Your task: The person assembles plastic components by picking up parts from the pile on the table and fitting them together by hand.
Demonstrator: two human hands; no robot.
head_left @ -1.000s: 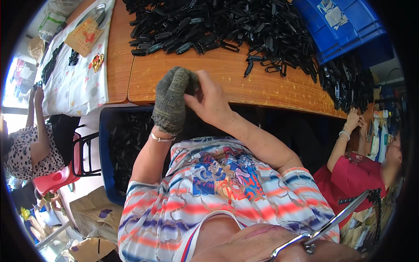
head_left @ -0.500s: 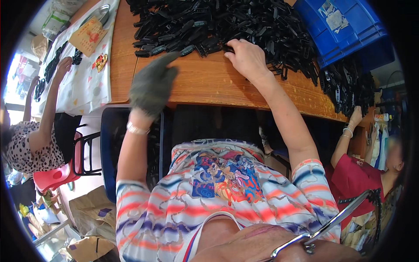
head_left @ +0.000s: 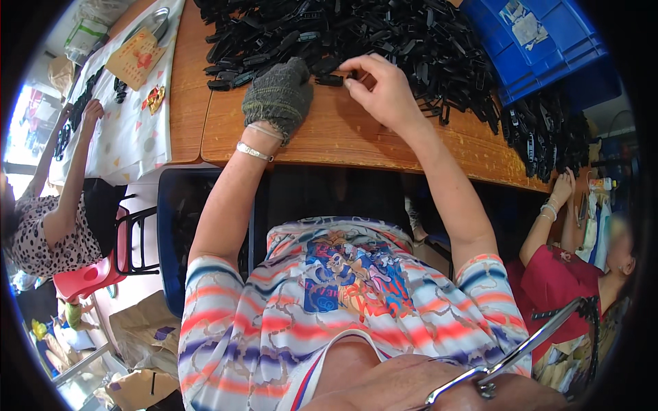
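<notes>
A big heap of black plastic pieces [head_left: 432,41] is lying at twelve o'clock, done and undone indistinguishable, while the right hand [head_left: 388,94], toward one, is apparently pinching a dark piece [head_left: 353,74] and the gloved left hand [head_left: 277,97], toward eleven, is hiding its fingers' grip.

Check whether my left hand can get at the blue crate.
Probably not directly: your right hand and much of the black pile lie between your gloved left hand and the blue crate, off to the right.

left grip [head_left: 277,96] hidden inside gray glove [head_left: 274,106], black heap [head_left: 329,34] and blue crate [head_left: 552,65] cut off at top edge
</notes>
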